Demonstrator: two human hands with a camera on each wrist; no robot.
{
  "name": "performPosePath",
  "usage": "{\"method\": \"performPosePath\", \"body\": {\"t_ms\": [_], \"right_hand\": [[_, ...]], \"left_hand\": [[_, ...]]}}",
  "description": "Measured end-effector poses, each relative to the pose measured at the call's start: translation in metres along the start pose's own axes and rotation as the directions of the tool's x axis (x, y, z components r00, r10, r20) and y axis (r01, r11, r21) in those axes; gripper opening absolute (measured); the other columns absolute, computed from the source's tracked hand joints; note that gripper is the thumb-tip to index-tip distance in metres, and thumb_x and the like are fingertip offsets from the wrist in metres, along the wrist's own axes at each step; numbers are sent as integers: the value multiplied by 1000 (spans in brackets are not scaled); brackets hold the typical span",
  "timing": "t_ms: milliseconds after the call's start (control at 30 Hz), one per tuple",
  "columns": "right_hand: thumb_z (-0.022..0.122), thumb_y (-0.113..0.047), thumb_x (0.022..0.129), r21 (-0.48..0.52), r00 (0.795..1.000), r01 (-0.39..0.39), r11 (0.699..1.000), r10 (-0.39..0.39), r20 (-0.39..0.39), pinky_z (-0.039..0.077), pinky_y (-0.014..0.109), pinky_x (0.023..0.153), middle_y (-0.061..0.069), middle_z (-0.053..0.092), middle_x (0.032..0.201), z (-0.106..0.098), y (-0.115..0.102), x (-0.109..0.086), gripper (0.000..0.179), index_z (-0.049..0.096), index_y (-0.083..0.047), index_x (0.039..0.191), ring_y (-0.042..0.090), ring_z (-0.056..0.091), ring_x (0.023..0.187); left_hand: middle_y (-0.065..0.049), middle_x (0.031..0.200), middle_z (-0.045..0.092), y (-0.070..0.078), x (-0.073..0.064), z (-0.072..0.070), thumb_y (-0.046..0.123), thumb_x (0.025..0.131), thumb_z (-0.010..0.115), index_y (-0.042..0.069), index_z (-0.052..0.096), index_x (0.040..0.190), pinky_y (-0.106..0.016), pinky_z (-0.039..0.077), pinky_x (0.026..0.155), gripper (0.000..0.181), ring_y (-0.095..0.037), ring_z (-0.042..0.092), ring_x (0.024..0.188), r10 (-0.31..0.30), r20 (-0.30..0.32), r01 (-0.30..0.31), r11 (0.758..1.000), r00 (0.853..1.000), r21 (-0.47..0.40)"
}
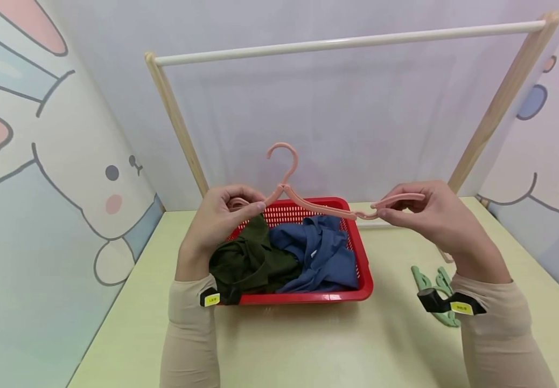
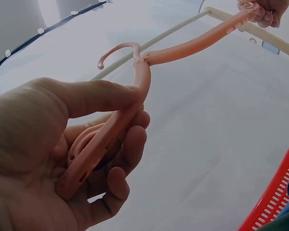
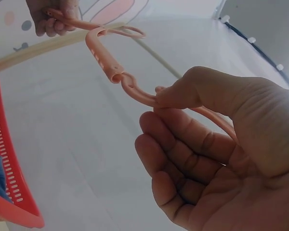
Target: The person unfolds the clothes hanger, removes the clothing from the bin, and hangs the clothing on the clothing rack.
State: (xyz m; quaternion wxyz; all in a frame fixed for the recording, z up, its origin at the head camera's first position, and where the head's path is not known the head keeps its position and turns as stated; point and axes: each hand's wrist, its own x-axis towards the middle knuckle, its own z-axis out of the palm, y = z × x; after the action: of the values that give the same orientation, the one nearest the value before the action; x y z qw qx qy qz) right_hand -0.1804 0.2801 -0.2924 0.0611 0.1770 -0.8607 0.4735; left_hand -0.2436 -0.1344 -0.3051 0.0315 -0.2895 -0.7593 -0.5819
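A pink folding clothes hanger [image 1: 320,207] is held up between both hands, its hook pointing upward. My left hand [image 1: 223,218] grips one arm of it, thumb along the top and fingers curled beneath, as the left wrist view shows. On the other side my right hand [image 1: 422,215] pinches the hanger's thin curved end piece [image 3: 137,95] between thumb and forefinger. That piece sticks out from the hollow end of the hanger arm [image 3: 105,57]. Below the hands stands a red basket [image 1: 364,269] with a dark green garment [image 1: 255,258] and a blue garment [image 1: 325,256].
Behind the basket rises a rack with a white rail [image 1: 347,42] and wooden posts [image 1: 502,102]. A green folding hanger [image 1: 446,320] lies on the table [image 1: 308,345] at right, partly hidden by the right wrist. Walls with cartoon drawings flank the table.
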Motion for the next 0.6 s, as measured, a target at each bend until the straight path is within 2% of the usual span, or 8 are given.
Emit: {"method": "performPosePath", "body": {"t_ms": [233,467,600], "right_hand": [[82,-13,103,39,998,-60,997,60,17,64,26,81,2,83,104,0,0,-4,16,82,-6,118,19,77,92],[83,-23,103,-48,996,-86,995,87,15,63,28,81,2,80,107,0,-3,-1,14,84,-14,113,23,72,99],[83,-24,104,-54,996,-85,995,87,28,63,29,82,4,79,108,1,-3,1,13,84,-14,112,23,71,102]], "left_hand": [[-15,106,77,-3,-1,1,14,104,80,5,82,112,-34,60,81,12,-31,71,90,-10,-7,10,1000,1000,-7],[-13,107,77,-3,1,-2,13,105,79,4,82,114,-33,62,83,13,-29,73,91,10,-20,-10,1000,1000,-1],[-13,108,77,-2,1,-3,11,105,79,2,82,114,-31,62,82,13,-28,73,90,15,-29,-15,1000,999,0]]}}
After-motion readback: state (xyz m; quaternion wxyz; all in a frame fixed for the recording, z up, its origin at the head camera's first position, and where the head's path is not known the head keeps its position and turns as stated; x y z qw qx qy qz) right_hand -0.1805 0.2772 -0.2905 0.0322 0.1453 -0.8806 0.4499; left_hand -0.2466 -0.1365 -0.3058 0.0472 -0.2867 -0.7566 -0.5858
